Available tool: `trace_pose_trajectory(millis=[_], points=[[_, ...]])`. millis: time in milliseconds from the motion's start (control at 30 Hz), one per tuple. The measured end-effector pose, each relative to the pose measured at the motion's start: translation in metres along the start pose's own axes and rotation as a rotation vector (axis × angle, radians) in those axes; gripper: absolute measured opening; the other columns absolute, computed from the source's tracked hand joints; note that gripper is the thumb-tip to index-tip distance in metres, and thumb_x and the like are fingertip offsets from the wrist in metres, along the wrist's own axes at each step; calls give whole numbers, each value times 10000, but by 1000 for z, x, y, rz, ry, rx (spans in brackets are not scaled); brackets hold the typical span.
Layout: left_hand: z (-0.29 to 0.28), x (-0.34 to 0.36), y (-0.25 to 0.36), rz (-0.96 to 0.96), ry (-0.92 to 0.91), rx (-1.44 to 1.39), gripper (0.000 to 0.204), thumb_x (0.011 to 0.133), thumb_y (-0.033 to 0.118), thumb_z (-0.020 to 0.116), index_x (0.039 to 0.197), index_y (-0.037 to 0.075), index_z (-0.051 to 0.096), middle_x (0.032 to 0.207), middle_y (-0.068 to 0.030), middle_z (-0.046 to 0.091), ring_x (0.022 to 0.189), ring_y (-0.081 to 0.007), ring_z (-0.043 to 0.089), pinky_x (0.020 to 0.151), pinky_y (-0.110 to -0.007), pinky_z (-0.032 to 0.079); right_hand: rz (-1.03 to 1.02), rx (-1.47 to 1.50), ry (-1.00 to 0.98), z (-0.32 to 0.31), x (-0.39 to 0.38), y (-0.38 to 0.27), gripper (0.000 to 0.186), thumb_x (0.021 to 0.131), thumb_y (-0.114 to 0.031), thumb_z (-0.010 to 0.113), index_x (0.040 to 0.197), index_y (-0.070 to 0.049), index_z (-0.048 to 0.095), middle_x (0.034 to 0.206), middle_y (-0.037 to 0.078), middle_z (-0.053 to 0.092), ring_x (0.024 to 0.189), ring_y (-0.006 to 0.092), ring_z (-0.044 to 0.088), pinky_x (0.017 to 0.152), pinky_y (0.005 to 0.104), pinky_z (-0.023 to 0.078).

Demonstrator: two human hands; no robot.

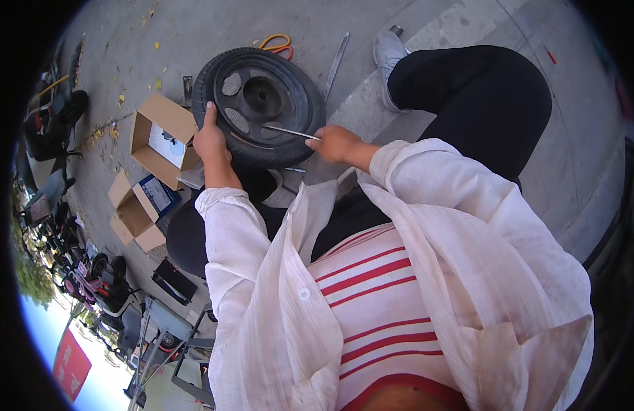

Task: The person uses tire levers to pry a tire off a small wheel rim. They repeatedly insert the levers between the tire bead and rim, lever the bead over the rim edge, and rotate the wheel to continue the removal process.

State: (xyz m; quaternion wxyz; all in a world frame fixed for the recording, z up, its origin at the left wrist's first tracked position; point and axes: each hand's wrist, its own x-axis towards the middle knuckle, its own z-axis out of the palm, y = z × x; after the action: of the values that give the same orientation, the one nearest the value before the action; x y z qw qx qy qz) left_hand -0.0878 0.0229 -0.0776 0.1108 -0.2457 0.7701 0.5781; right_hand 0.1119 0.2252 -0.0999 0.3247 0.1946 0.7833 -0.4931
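Note:
A black scooter-sized wheel with its tire (pixel 306 96) stands tilted before me, its dark hub and spokes facing up. My left hand (pixel 213 142) grips the tire's near left edge, thumb on the sidewall and the other fingers hidden beneath. In my right hand (pixel 336 145), at the tire's near right edge, is a thin metal rod (pixel 289 131), perhaps a tire lever. Its tip reaches over the rim toward the hub; whether it touches is unclear. Beyond the wheel lies a tool with yellow and red loop handles (pixel 276 40). A long flat metal bar (pixel 337 65) rests right of the wheel.
Left of the wheel sit two opened cardboard boxes (pixel 152 164), (pixel 130 214) and a blue box (pixel 159 194). My grey shoe (pixel 391 58) is at the far right. A small red item (pixel 551 56) lies on the pavement. Parked scooters (pixel 53 127) line the left side.

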Motion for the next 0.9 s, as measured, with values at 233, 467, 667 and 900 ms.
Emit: trace_pose_trajectory(millis=[233, 467, 667, 900], points=[[16, -40, 19, 229, -88, 200, 652, 773, 440, 780, 1147, -72, 628, 1103, -164, 670, 968, -256, 624, 901, -345, 456, 58, -74, 95, -29, -7, -25, 428, 921, -485, 547, 987, -99, 718, 1004, 142, 703, 977, 344, 659, 837, 444, 503], [37, -85, 31, 357, -305, 307, 767, 731, 445, 807, 1230, -67, 530, 1100, -183, 643, 993, -254, 628, 896, -336, 468, 11, 212, 515, -58, -22, -26, 476, 931, -490, 524, 917, -50, 704, 939, 212, 685, 906, 394, 647, 779, 446, 498], [28, -136, 10, 383, -217, 91, 790, 682, 197, 862, 1291, -66, 433, 1142, -177, 598, 1016, -247, 605, 899, -338, 476, 69, 1085, 632, -52, -1, -8, 474, 1010, -443, 438, 833, -38, 610, 667, 54, 524, 597, 181, 526, 566, 332, 419], [37, -143, -15, 423, -130, 334, 883, 627, 149, 761, 1387, -36, 352, 1235, -313, 533, 1163, -455, 526, 998, -439, 430, 6, 984, 579, -68, -2, 8, 505, 1013, -498, 398, 996, -64, 656, 602, -36, 355, 423, 90, 285, 385, 271, 232]])
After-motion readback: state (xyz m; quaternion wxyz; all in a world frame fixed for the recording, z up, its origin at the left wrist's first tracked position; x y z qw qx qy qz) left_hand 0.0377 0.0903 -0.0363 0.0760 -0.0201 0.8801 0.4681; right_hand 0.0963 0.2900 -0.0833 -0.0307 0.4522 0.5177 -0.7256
